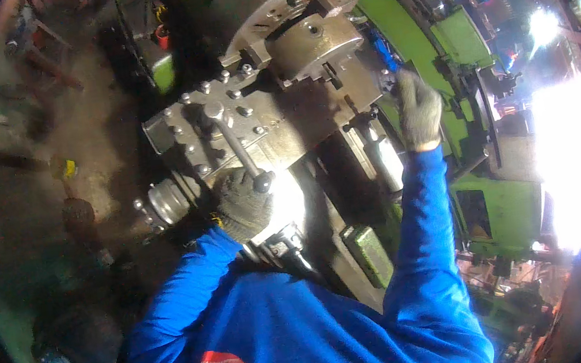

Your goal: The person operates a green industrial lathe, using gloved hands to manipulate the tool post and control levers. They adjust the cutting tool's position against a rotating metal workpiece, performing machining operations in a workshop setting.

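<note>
The ball-ended steel lever [236,147] is sitting fitted at ten, my grey-gloved left hand [242,207] lying beside it at eight, my grey-gloved right hand [421,111] resting at two. I'm not making out either grip, or what's left.

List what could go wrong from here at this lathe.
The left hand and right hand are gloved, with the chuck ahead of them; if it spun within reach, fabric might catch. The left is right by the lever, so a sudden swing could knock it.
</note>
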The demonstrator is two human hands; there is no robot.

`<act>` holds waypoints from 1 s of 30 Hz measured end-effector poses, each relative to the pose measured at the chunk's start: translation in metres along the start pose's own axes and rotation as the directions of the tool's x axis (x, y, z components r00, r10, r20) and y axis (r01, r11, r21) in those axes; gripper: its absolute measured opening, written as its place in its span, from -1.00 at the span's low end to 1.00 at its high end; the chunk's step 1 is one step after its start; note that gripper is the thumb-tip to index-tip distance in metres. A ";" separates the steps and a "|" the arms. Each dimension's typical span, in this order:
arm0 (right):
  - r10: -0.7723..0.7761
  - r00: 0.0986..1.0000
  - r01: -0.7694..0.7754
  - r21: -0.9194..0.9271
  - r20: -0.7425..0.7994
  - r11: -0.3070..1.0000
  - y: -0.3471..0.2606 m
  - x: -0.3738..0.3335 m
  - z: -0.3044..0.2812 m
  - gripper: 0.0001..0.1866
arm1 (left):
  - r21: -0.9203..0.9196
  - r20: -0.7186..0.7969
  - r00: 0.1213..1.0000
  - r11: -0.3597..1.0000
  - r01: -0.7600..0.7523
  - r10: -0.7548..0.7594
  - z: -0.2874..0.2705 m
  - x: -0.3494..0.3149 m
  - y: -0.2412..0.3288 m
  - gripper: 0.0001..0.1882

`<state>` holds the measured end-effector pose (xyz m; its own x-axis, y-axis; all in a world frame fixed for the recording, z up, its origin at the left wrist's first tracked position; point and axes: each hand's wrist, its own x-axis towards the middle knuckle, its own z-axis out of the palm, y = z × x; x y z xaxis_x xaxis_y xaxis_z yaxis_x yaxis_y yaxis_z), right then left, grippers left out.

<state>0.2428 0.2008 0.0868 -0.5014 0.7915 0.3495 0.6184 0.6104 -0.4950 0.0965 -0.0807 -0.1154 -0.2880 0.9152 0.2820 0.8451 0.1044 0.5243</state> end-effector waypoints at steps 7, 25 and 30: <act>-0.125 0.937 0.157 -0.074 0.325 0.985 -0.007 -0.143 0.123 -0.68 | -0.004 -0.206 0.968 0.989 -0.149 0.145 -0.002 -0.007 0.002 -0.36; 0.357 0.868 -0.368 0.037 -0.345 0.929 -0.002 -0.133 0.075 -0.55 | 0.396 -0.095 0.967 0.883 0.253 -0.234 -0.054 -0.038 -0.003 -0.52; 0.507 0.857 -0.461 -0.308 0.089 0.832 0.019 -0.059 0.021 -0.42 | 0.450 -0.122 0.938 0.824 0.343 -0.324 -0.049 -0.036 -0.004 -0.51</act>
<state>0.2714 0.1653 0.0403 -0.1700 0.9852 -0.0221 0.9322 0.1535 -0.3279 0.0818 -0.1326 -0.0882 -0.5986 0.7775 0.1925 0.8008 0.5752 0.1669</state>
